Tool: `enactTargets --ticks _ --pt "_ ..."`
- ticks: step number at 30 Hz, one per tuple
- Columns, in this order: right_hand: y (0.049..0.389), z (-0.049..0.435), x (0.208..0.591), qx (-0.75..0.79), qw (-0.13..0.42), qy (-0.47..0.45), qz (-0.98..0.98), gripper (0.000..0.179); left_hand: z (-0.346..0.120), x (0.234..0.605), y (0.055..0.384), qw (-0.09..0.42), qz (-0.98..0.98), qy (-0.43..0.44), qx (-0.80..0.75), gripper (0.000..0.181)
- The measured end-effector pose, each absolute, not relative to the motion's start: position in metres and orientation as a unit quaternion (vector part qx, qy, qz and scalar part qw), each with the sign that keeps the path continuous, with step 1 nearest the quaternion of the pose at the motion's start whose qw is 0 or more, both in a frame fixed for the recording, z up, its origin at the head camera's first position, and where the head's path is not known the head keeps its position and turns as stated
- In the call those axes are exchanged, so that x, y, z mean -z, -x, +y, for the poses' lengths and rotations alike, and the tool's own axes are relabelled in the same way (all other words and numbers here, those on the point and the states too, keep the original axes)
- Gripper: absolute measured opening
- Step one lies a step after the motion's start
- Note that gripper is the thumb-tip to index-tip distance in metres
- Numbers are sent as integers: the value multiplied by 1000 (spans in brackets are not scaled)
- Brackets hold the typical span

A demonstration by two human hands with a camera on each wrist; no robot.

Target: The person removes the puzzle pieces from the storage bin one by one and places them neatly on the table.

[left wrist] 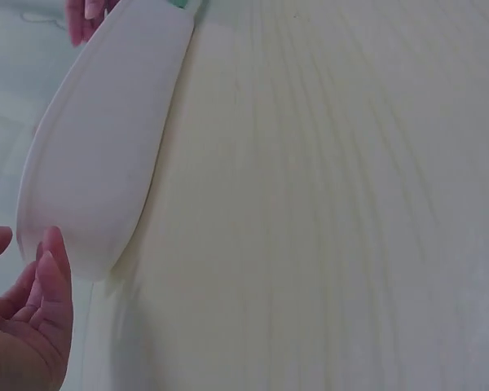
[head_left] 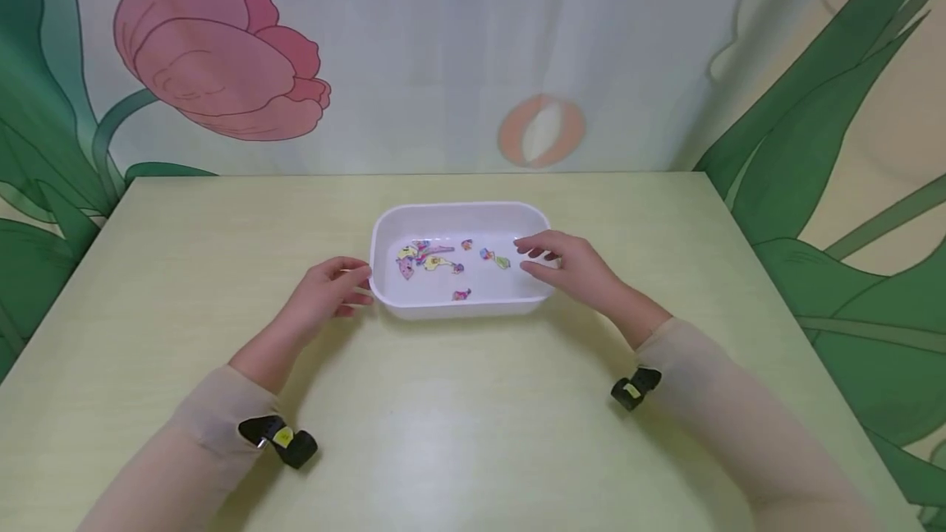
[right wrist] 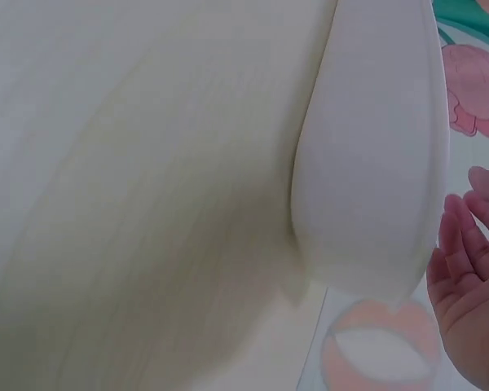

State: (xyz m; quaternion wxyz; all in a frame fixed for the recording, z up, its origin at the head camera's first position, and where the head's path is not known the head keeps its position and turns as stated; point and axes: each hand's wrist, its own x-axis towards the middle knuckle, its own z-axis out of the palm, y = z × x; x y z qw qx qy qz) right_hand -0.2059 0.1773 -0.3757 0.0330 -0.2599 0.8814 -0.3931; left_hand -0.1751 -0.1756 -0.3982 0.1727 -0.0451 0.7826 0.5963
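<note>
A white plastic tray (head_left: 466, 310) with raised sides stands on the table. Small, brightly coloured flat pieces lie in it, with a cluster (head_left: 424, 257) on its left and a yellow-green piece (head_left: 502, 262) nearer the right end. My left hand (head_left: 328, 290) is at the tray's left end; in the left wrist view its fingers (left wrist: 55, 277) lie against the outer wall, thumb apart. Over the right end rim is my right hand (head_left: 572, 269), its fingers spread loosely above the tray and nothing between them. In the right wrist view this hand (right wrist: 473, 285) shows beside the rim.
The pale wooden table (head_left: 458, 425) reaches back to a white printed curtain (head_left: 414, 64). Large painted green leaves (head_left: 813, 138) flank the right side. On each sleeve sits a small black wrist camera, one (head_left: 284, 440) on the left and another (head_left: 636, 388) on the right.
</note>
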Motion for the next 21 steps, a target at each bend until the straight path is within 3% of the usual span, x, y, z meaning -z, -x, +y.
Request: enactTargets --ticks 12,21 --pt "229 137 393 375 124 301 868 25 -170 405 173 185 737 66 -647 42" --pt "235 117 408 311 265 255 876 28 -168 406 169 196 723 59 -660 39"
